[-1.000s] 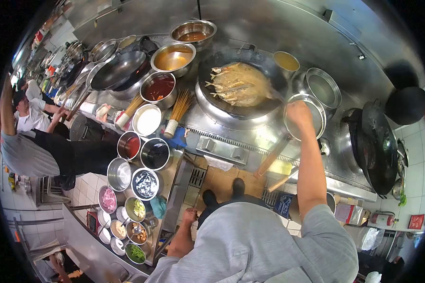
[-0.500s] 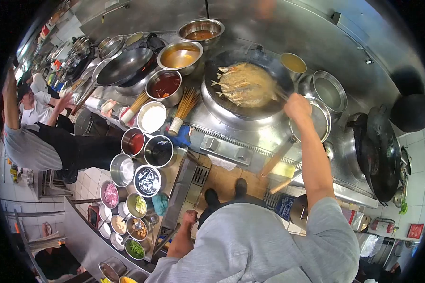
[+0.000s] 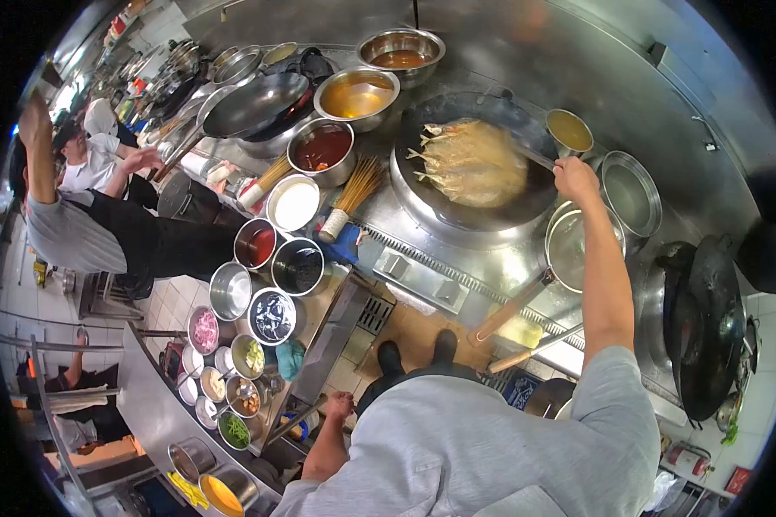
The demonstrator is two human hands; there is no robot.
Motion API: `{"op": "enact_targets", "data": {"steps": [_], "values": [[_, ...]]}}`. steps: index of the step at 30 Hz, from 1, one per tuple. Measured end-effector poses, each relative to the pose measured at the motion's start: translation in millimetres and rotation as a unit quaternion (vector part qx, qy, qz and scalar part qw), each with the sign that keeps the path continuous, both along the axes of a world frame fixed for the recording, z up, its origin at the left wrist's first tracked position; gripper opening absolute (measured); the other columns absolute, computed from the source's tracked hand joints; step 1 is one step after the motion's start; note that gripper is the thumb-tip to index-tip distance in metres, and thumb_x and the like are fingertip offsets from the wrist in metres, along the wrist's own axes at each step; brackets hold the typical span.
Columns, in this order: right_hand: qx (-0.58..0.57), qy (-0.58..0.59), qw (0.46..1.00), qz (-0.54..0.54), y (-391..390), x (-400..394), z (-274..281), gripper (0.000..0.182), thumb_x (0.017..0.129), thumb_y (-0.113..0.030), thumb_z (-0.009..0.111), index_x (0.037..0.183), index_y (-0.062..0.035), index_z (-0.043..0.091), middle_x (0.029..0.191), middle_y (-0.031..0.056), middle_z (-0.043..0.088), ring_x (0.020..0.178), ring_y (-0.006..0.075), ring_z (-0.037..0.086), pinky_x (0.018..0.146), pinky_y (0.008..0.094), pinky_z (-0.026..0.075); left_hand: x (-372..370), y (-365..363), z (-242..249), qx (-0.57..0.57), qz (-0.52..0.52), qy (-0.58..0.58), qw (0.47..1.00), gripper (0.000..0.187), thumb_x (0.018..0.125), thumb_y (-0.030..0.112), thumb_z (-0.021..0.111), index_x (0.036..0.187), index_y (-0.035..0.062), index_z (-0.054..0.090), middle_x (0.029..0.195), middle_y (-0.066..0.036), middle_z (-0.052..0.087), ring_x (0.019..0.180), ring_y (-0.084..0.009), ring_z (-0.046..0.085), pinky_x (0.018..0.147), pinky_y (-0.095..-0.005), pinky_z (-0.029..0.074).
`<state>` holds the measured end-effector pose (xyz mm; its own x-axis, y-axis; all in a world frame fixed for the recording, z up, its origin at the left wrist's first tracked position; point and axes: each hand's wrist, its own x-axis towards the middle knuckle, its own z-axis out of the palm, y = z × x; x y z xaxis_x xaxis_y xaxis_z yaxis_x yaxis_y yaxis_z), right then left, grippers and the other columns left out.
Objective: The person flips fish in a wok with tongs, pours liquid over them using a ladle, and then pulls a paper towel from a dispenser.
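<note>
My right hand (image 3: 576, 181) is closed around the metal handle of a cooking tool (image 3: 536, 157) and reaches over the right rim of a large black wok (image 3: 422, 115). The tool's head is lost in the blur of bubbling brown liquid. Several whole fish (image 3: 466, 164) lie side by side in that liquid, tails toward the left. Low beside my body, my left hand (image 3: 339, 405) is curled into a fist with nothing visible in it, close to the end of a rod at the trolley.
Sauce pots (image 3: 322, 155) and bamboo brushes (image 3: 353, 194) stand left of the wok. A strainer (image 3: 582, 250) with a wooden handle sits to the right, before stacked black woks (image 3: 707, 327). Ingredient bowls (image 3: 205, 332) fill the left trolley. Another person (image 3: 69, 233) works at far left.
The view has turned slightly, shifting the scene rightward. My right hand has moved a little farther back along the wok's right side, with the tool still in it. My left hand stays low.
</note>
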<state>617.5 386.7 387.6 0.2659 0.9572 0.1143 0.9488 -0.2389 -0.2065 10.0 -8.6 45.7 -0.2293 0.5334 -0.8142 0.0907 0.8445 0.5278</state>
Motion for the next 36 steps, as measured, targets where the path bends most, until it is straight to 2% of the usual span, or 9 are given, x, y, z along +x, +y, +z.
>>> {"op": "enact_targets", "data": {"steps": [4,7,8,11,14,17,26,32,36], "values": [[-0.019,0.01,0.998,0.061,27.5,40.0,-22.7,0.024,0.086,-0.023,0.05,0.095,-0.0079,0.067,0.099,0.0173,0.066,0.097,0.0385,0.061,0.082,0.0484,0.047,2.9,-24.0,-5.5,0.035,0.035,-0.054,0.997,0.015,0.083,0.014,0.054,0.085,0.0024,0.064,0.067,-0.005,0.06,0.055,-0.0153,0.056,0.051,-0.03,0.047],[-0.066,-0.004,0.995,0.073,32.3,62.1,-16.8,0.03,0.085,-0.024,0.054,0.104,-0.0062,0.068,0.099,0.0169,0.067,0.098,0.0366,0.062,0.087,0.0448,0.047,28.5,-25.4,33.2,0.05,-0.09,0.157,0.982,0.017,0.081,0.018,0.058,0.081,0.0035,0.067,0.072,-0.005,0.064,0.06,-0.015,0.059,0.058,-0.0284,0.048],[-0.073,0.005,0.996,0.059,25.7,55.6,-2.9,0.028,0.085,-0.023,0.055,0.1,-0.0038,0.068,0.104,0.0169,0.065,0.099,0.037,0.06,0.085,0.0461,0.047,30.5,-25.6,29.5,0.005,-0.064,0.136,0.989,0.022,0.08,0.023,0.06,0.086,0.0039,0.069,0.077,-0.006,0.067,0.066,-0.0159,0.061,0.064,-0.0287,0.048],[-0.007,-0.039,0.997,0.061,10.1,50.1,11.6,0.025,0.086,-0.021,0.056,0.102,-0.0043,0.066,0.108,0.0158,0.063,0.1,0.0365,0.059,0.082,0.0467,0.046,26.2,-38.2,5.5,0.05,-0.078,0.154,0.984,0.024,0.08,0.023,0.06,0.09,0.003,0.069,0.079,-0.007,0.068,0.068,-0.0165,0.062,0.066,-0.0303,0.049],[0.042,-0.092,0.986,0.136,-15.8,25.7,40.1,0.023,0.085,-0.016,0.057,0.103,-0.0061,0.066,0.101,0.0164,0.064,0.093,0.0363,0.061,0.08,0.0456,0.048,31.4,-27.4,14.5,-0.008,-0.074,0.134,0.988,0.025,0.081,0.023,0.059,0.093,0.003,0.068,0.08,-0.008,0.068,0.069,-0.0169,0.062,0.067,-0.0307,0.05],[0.035,-0.093,0.968,0.229,-36.4,6.1,56.7,0.023,0.084,-0.013,0.058,0.105,-0.0059,0.065,0.098,0.0138,0.062,0.089,0.0354,0.062,0.077,0.0448,0.049,24.4,-18.0,-5.2,0.004,-0.116,0.162,0.98,0.023,0.081,0.022,0.059,0.093,0.0032,0.068,0.08,-0.007,0.068,0.067,-0.0166,0.062,0.064,-0.0302,0.05],[0.032,-0.254,0.909,0.33,-25.8,-51.0,48.3,0.026,0.072,-0.003,0.06,0.098,-0.0013,0.062,0.092,0.0104,0.061,0.08,0.0281,0.064,0.066,0.0398,0.05,16.1,48.1,1.7,0.025,-0.074,-0.013,0.997,0.017,0.086,0.016,0.055,0.094,0.0018,0.061,0.067,-0.005,0.06,0.055,-0.0154,0.058,0.049,-0.0295,0.046],[0.043,-0.279,0.898,0.336,4.3,-62.0,32.6,0.017,0.072,-0.003,0.057,0.089,-0.003,0.058,0.088,0.0119,0.059,0.074,0.0308,0.063,0.064,0.0418,0.049,13.4,40.7,3.7,0.035,-0.02,0.015,0.999,0.016,0.084,0.016,0.056,0.088,0.002,0.061,0.067,-0.005,0.059,0.055,-0.0155,0.058,0.05,-0.0302,0.046],[0.06,-0.273,0.905,0.321,11.1,-61.1,16.0,0.017,0.072,-0.003,0.055,0.088,-0.0028,0.059,0.086,0.0128,0.059,0.073,0.0318,0.063,0.063,0.0425,0.049,5.7,11.9,-5.8,0.043,-0.077,0.039,0.995,0.017,0.082,0.02,0.058,0.078,0.0042,0.063,0.066,-0.005,0.06,0.055,-0.0158,0.058,0.051,-0.0308,0.047]]}}
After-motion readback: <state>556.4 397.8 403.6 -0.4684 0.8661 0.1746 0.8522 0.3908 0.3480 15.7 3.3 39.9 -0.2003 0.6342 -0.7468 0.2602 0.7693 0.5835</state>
